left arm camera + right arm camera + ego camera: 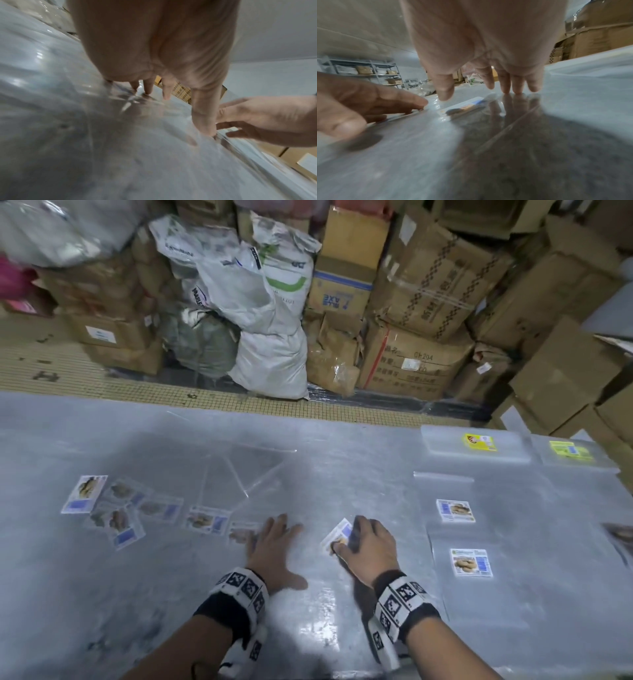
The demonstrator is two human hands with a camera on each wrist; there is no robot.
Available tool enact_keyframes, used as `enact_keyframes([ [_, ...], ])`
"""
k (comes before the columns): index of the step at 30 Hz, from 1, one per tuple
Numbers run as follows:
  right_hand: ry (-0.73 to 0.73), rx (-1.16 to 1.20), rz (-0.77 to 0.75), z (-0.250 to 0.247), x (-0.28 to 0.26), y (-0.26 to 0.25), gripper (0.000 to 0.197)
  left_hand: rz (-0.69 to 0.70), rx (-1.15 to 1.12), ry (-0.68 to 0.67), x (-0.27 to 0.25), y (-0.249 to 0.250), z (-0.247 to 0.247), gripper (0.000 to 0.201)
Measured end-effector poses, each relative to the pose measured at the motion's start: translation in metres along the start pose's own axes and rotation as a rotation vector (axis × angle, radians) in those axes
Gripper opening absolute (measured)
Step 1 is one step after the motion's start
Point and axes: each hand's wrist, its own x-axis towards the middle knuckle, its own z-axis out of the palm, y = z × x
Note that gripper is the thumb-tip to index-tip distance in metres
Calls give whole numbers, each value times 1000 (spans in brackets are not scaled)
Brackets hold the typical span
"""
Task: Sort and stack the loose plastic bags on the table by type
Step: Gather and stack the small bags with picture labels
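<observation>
My left hand (274, 539) lies flat with its fingers spread, pressing on a clear bag whose picture label (241, 534) shows at the fingertips. My right hand (359, 537) arches over another labelled bag (339, 534). Its straight fingers (517, 88) touch down on the clear film past the label (464, 106), with the thumb just above the label. Several loose bags with the same label (161, 508) lie scattered to the left. Sorted stacks (472, 562) sit to the right.
Plain clear bags (239, 474) lie overlapped behind my hands. Two stacks with yellow labels (479, 442) stand at the far right edge of the plastic-covered table (171, 594). Sacks (270, 337) and cardboard boxes (428, 285) fill the floor beyond the table.
</observation>
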Motion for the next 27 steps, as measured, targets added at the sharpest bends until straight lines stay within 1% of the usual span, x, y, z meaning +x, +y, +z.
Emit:
enact_keyframes([
  [2,-40,40,-4,4,-1,-7,80,81,-178,67,-4,-11,-7,99],
  [3,-63,23,3,6,-3,-10,86,89,-197,130,-6,-15,-10,95],
  [4,-78,1,16,7,-5,-14,91,50,-139,204,-8,-20,-13,93],
  [5,-83,-10,31,8,-8,-16,94,-25,-49,269,-12,-25,-15,93],
  [6,-84,-12,47,9,-9,-19,96,-128,23,274,-16,-31,-16,96],
  [7,-90,-14,65,11,-11,-21,96,-221,59,225,-20,-36,-17,101],
  [8,-95,-17,83,12,-13,-24,94,-272,63,157,-23,-40,-16,107],
  [9,-93,-24,101,13,-15,-27,90,-281,60,105,-26,-42,-15,110],
  [11,-74,-36,144,15,-18,-33,79,-246,51,72,-30,-40,-14,111],
  [14,-79,-53,173,17,-22,-42,65,-213,34,77,-29,-33,-12,107],
  [16,-67,-33,184,17,-22,-45,59,-207,46,73,-27,-28,-12,106],
  [18,-46,3,211,14,-18,-44,59,-206,72,52,-24,-25,-13,106],
  [21,-51,41,262,8,-8,-42,66,-208,89,26,-22,-21,-12,108],
  [27,-81,87,245,6,5,-42,69,-162,66,41,-21,-16,-5,109],
])
